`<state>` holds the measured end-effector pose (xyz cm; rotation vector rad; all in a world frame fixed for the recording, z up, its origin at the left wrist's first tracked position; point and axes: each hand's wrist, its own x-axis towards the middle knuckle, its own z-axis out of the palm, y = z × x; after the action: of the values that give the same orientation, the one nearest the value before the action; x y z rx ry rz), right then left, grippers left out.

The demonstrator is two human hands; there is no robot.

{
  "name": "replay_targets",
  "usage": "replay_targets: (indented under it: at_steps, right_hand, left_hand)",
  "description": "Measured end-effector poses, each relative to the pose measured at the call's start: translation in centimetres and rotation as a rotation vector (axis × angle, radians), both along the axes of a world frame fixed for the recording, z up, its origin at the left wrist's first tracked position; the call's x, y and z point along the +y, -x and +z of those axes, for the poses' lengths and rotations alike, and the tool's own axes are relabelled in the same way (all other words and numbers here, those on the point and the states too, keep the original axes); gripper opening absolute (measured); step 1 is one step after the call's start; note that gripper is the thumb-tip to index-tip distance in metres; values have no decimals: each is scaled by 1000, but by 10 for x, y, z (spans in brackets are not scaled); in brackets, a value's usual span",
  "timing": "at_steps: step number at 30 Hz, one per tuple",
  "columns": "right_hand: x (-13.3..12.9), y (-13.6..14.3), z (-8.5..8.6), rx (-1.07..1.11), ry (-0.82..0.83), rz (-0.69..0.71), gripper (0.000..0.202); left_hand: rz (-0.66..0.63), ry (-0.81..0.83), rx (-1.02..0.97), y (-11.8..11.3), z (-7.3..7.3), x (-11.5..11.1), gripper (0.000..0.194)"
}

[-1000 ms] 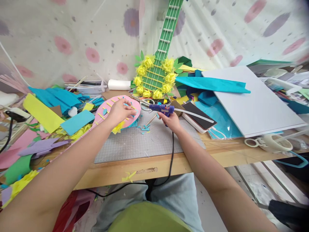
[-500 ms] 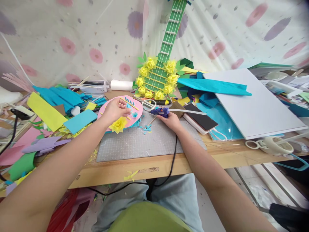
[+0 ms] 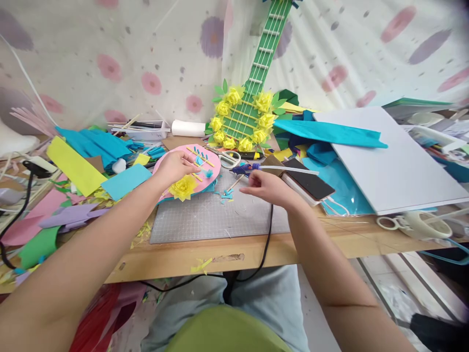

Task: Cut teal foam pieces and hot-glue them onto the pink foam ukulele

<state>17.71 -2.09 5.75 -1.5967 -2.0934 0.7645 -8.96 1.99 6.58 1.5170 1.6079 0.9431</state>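
A pink oval board (image 3: 211, 163) with yellow sticks, small blue pieces and a yellow paper flower (image 3: 182, 187) lies at the mat's left end. Over it, my left hand (image 3: 177, 167) pinches a small light-blue paper piece (image 3: 198, 160). The purple-blue glue gun (image 3: 245, 169), a white glue stick in its rear, rests on the grey cutting mat (image 3: 205, 220). My right hand (image 3: 264, 188) is just in front of the gun, apart from its body, with bent fingers and nothing visible between them.
Behind stands a green paper guitar (image 3: 239, 119) with yellow flowers. White scissors (image 3: 230, 159) lie beside the board. A phone (image 3: 309, 180) and white board (image 3: 395, 171) are right; coloured paper scraps (image 3: 69, 166) cover the left. A black cable (image 3: 269, 239) crosses the table edge.
My right hand has let go of the glue gun and moved slightly toward me, its fingers now curled. My left hand stays over the pink board. The whole view has shifted slightly.
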Motion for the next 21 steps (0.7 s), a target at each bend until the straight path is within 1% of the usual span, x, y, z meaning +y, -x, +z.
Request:
replay_targets:
  at_steps: [1,2,3,6,7,9,12,15,19,21]
  right_hand:
    - [1,12,0,143,-18,33,33]
    - [3,25,-1,297,-4,55,34]
    - [6,39,-4,456,40,49,36]
    - [17,78,-14,824,263,-67,39]
    - [19,89,-16,927,316,-108,39]
    - [23,106,-18,1110,373,-164,40]
    - [26,119,-16,1247,384,-219,41]
    - [29,124,-14,1304,366,-263,43]
    - [31,126,-15,1293,359,-296,45]
    - [31,124,-16,1260,364,-289,45]
  left_hand:
    - [11,1,0,-2,1,-1,32]
    - [25,0,-2,-4,2,-2,31]
    - [43,0,-8,-6,3,-3,30]
    - [92,-6,-84,-13,5,-7,28]
    - [108,-14,-127,-14,5,-9,27]
    - [140,-39,-198,-18,5,-12,26]
    - [145,-72,-218,-20,5,-15,25]
    - [135,-72,-193,-20,6,-16,26]
    - [105,-72,-172,-17,8,-18,28]
    - [95,-57,-170,-15,9,-20,28]
